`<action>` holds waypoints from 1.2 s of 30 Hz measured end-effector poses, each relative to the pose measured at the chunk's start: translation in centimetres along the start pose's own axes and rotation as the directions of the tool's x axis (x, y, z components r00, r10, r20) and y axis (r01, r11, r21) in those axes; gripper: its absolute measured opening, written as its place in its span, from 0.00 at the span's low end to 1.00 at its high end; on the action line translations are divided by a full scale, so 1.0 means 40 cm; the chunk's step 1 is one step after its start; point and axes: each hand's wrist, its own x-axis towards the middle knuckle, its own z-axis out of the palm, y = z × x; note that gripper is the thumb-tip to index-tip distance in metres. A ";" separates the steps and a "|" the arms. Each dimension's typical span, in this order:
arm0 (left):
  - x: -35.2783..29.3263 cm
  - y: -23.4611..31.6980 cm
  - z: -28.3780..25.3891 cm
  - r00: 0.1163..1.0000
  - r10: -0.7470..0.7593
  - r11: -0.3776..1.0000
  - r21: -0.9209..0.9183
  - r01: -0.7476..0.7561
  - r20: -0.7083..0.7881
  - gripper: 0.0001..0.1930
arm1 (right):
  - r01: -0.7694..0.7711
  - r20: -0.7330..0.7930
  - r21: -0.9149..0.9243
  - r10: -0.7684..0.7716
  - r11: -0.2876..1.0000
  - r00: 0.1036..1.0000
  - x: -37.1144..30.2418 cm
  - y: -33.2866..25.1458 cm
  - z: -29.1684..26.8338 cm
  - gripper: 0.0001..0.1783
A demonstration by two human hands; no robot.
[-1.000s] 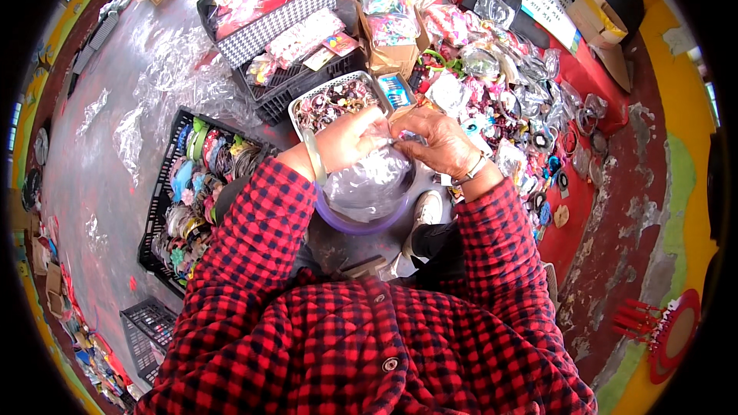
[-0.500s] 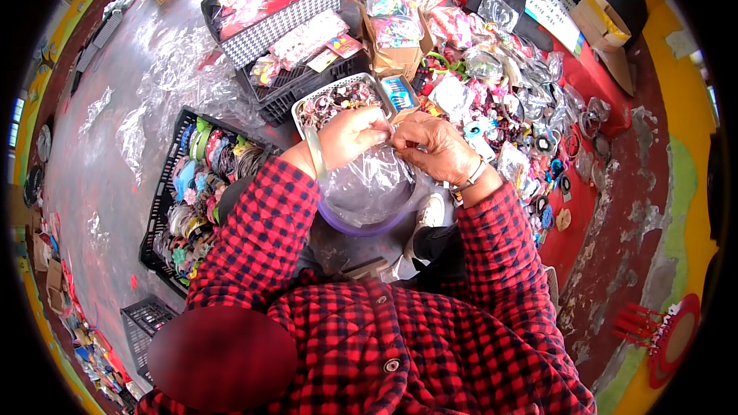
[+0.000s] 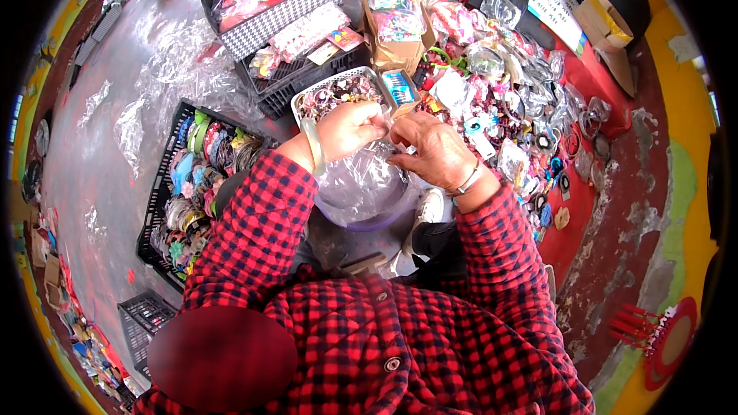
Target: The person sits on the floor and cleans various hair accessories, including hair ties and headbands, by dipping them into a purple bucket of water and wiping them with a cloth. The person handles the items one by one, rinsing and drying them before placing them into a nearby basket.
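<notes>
Floor [image 3: 84, 161]: grey, strewn with loose transparent wrapping at upper left.
Heap [image 3: 492, 69]: packaged accessories of many colours, on a red surface [image 3: 575, 219] right of the hands.
Headband crate [image 3: 156, 204]: black, slatted, packed with coloured bands; beside the left forearm.
Patterned bin [image 3: 288, 15]: black-and-white walls, holding red and pink bagged goods; far side of the workspace.
Basin [image 3: 373, 224]: purple rim, between the forearms, partly covered by film.
White basket [image 3: 330, 78]: filled with small mixed accessories, just beyond the left hand.
Clear plastic film [image 3: 357, 184]: crumpled and glossy, hanging below the hands and over the basin.
Right hand [image 3: 438, 150]: fingers curled, thumb a little apart from them, at the film's upper edge; whether it grips cannot be told.
Left hand [image 3: 350, 132]: thumb and fingertips drawn together, pinching the film's upper edge.
Small carton [image 3: 398, 87]: blue contents, near the fingertips.
Bangle [image 3: 314, 146]: pale, round the left wrist.
Wristband [image 3: 470, 178]: slender, on the right wrist.
</notes>
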 end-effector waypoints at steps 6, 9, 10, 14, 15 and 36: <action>0.003 -0.005 0.013 0.997 0.078 0.997 0.005 -0.078 -0.020 0.02 | -0.013 -0.027 -0.109 0.010 0.994 1.000 0.004 -0.004 0.029 0.19; -0.002 0.012 0.011 0.998 0.067 0.990 0.123 -0.069 0.018 0.03 | 0.008 0.084 -0.167 0.006 0.986 0.996 0.000 -0.009 0.015 0.15; -0.003 0.015 0.009 0.998 0.054 0.987 0.147 -0.058 0.033 0.03 | 0.011 0.107 -0.172 0.007 0.985 0.994 -0.002 -0.010 0.013 0.14; -0.004 0.025 0.017 0.996 0.072 0.978 0.192 -0.079 0.043 0.01 | 0.033 0.162 -0.180 -0.003 0.983 0.987 -0.008 -0.006 0.022 0.10; 0.001 0.005 0.021 0.995 0.078 0.988 0.127 -0.085 0.054 0.01 | 0.017 0.174 -0.187 0.016 0.982 0.985 -0.010 -0.006 0.024 0.10; -0.012 0.003 0.000 0.990 0.097 0.953 -0.297 -0.062 0.104 0.03 | 0.182 0.081 0.182 -0.199 0.966 0.977 -0.016 -0.053 -0.039 0.07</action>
